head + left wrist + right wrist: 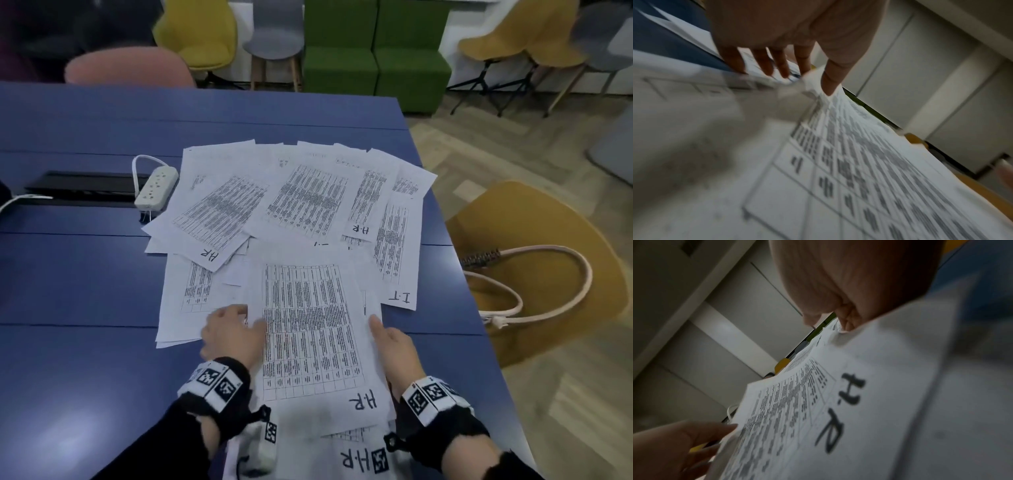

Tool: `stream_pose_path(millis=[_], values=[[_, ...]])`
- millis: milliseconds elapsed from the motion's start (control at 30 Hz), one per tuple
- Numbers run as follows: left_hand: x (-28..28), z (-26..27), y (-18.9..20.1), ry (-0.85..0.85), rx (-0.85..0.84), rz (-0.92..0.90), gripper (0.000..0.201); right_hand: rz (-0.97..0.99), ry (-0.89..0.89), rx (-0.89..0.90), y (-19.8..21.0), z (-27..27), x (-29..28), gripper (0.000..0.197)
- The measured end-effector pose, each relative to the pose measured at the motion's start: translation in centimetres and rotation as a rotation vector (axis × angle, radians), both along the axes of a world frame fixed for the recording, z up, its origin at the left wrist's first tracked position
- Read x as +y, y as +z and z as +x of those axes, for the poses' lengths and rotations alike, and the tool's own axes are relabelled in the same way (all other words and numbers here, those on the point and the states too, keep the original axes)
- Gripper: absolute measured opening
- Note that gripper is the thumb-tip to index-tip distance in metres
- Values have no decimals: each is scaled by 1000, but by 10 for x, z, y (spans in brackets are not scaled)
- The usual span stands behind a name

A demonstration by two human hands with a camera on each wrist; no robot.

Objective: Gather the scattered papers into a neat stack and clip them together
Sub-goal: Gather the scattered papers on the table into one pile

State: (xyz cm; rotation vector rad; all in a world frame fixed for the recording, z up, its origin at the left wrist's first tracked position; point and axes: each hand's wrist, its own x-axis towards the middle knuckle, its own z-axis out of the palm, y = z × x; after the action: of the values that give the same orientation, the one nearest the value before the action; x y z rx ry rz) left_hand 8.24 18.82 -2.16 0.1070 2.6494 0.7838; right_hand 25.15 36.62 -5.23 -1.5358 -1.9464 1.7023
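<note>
Several printed sheets (308, 195) lie fanned across the blue table (68, 274), some marked H.R, one marked I.T (397, 246). Nearest me is one H.R sheet (311, 329) (859, 170) (838, 402), lying over other papers and held between both hands. My left hand (233, 334) (789, 68) pinches its left edge, the thumb pressing on top and the fingertips hidden behind the edge. My right hand (390, 339) (838, 305) grips its right edge with the fingers under the paper. No clip shows in any view.
A white power strip (156, 186) and a black cable trough (82, 186) lie left of the papers. The table's right edge runs close to the right hand. Beyond it stands a yellow chair (582, 240) with a pale-handled bag (527, 291). More chairs stand behind.
</note>
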Motion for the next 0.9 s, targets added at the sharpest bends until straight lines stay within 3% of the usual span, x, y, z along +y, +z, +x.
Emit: stream_pose_path(millis=[67,167,300,400,567,633,700,833,900], values=[[-10,-6,3,98,-18,-37,42,17,90,-23,-6,4,0,34],[-13,-12,4,190,-91,182,49,-34,157,-55,-9,-1,-4,32],[-18,-17,-4,61,-138,200,38,-23,215,-67,-1,-3,-4,29],[-29,-22,-5,6,-147,226,22,-7,215,38,12,12,2,35],[-31,-15,-5,97,-278,361,23,-12,199,128,11,18,-2,38],[-19,1,1,150,-392,420,46,15,186,90,3,9,-12,40],[-13,14,3,91,-454,470,67,48,193,41,0,0,-23,39],[-25,9,-2,-117,-377,501,44,70,166,63,7,1,-24,32],[-34,2,-2,-118,-452,592,49,-67,118,190,11,9,-16,35]])
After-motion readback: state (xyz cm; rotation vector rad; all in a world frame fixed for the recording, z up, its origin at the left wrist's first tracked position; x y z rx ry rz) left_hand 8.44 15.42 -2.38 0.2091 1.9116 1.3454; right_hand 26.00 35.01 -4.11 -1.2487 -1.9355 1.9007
